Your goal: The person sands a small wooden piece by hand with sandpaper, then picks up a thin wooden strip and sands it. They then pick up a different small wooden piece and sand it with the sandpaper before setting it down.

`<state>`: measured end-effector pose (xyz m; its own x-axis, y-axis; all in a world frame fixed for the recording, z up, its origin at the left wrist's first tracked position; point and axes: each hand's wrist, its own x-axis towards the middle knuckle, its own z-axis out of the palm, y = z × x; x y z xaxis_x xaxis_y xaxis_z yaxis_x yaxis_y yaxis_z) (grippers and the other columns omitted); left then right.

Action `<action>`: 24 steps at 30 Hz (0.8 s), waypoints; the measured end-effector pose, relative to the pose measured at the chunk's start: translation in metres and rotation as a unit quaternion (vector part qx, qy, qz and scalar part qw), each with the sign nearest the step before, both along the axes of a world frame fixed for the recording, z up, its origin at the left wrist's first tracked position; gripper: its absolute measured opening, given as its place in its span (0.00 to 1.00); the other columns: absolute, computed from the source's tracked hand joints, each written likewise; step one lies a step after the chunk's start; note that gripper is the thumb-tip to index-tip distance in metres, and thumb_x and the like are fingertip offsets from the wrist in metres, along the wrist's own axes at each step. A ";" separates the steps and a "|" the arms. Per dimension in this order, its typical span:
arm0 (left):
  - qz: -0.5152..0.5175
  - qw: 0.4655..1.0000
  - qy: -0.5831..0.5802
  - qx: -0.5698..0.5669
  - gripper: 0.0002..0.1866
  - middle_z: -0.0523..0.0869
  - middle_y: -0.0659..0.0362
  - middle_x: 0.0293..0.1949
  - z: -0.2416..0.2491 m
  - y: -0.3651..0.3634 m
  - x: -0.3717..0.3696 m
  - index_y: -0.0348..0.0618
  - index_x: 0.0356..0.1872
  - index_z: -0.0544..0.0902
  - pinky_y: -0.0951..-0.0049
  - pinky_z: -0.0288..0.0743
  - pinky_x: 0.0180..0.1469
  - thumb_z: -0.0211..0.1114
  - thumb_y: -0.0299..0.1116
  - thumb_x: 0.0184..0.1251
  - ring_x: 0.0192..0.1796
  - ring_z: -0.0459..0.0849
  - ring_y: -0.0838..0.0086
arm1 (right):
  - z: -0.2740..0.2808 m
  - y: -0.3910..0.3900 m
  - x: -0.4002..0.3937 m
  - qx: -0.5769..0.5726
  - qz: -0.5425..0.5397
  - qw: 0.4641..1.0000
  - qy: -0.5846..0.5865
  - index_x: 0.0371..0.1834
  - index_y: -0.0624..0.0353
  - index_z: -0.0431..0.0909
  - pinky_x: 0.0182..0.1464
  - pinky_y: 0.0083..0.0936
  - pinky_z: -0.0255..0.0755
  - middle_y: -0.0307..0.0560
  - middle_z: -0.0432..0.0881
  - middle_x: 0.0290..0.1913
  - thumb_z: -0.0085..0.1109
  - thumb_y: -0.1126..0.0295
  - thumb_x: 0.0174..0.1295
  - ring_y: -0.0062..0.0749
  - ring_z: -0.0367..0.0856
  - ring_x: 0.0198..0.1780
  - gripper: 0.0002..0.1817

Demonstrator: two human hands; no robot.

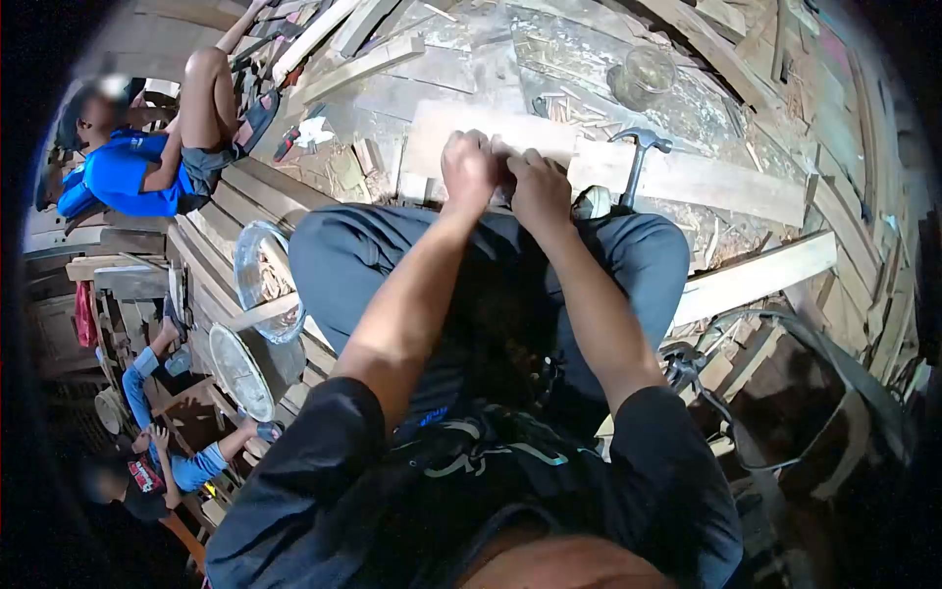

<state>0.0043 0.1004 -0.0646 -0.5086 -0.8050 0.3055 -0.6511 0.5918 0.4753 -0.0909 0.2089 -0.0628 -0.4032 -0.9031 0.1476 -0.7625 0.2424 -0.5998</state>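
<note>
My left hand point(468, 169) is curled closed over a pale wooden board point(432, 128) in front of my knees. Close beside it, my right hand point(540, 191) is closed too, its fingers bent toward the left. Whatever the fingers hold is hidden between the two hands. To the right of my right hand lies a claw hammer point(638, 165), its head pointing away from me and its handle reaching toward my knee. A long flat plank point(726, 187) extends to the right beneath the hammer.
Wood offcuts point(579, 110) and a clear round container point(648, 74) lie ahead. At left are a clear tub point(260, 270) with wood pieces and a bucket point(240, 373). Two people sit at left, one in a blue shirt point(137, 172). A thick plank point(756, 280) lies right.
</note>
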 end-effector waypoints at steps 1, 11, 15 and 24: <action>-0.001 0.999 -0.032 -0.039 0.10 0.84 0.41 0.33 -0.003 -0.001 -0.002 0.38 0.33 0.84 0.51 0.77 0.46 0.67 0.36 0.64 0.41 0.83 0.44 | 0.000 -0.001 -0.001 -0.006 -0.001 1.000 0.003 0.42 0.52 0.84 0.47 0.43 0.78 0.48 0.80 0.41 0.58 0.73 0.58 0.49 0.83 0.47 0.10; 0.071 0.996 -0.031 0.038 0.08 0.84 0.41 0.34 0.003 -0.002 -0.007 0.38 0.33 0.86 0.52 0.77 0.48 0.67 0.32 0.63 0.42 0.83 0.44 | 0.007 -0.002 -0.004 0.023 0.000 1.000 0.005 0.47 0.49 0.85 0.51 0.45 0.76 0.49 0.80 0.42 0.57 0.75 0.58 0.48 0.82 0.49 0.15; 0.065 0.997 -0.038 0.011 0.07 0.84 0.42 0.36 -0.003 0.020 0.009 0.38 0.33 0.85 0.50 0.76 0.48 0.64 0.32 0.64 0.43 0.82 0.44 | 0.003 -0.004 -0.005 0.008 0.002 1.000 0.009 0.41 0.51 0.86 0.49 0.45 0.76 0.49 0.80 0.38 0.60 0.72 0.58 0.49 0.82 0.44 0.09; 0.104 0.927 0.164 0.322 0.04 0.87 0.57 0.29 0.002 -0.004 0.034 0.34 0.37 0.83 0.76 0.76 0.32 0.63 0.25 0.70 0.29 0.84 0.76 | -0.001 0.000 -0.001 -0.050 -0.005 0.999 0.010 0.34 0.52 0.84 0.42 0.39 0.79 0.47 0.81 0.38 0.63 0.69 0.58 0.43 0.83 0.42 0.03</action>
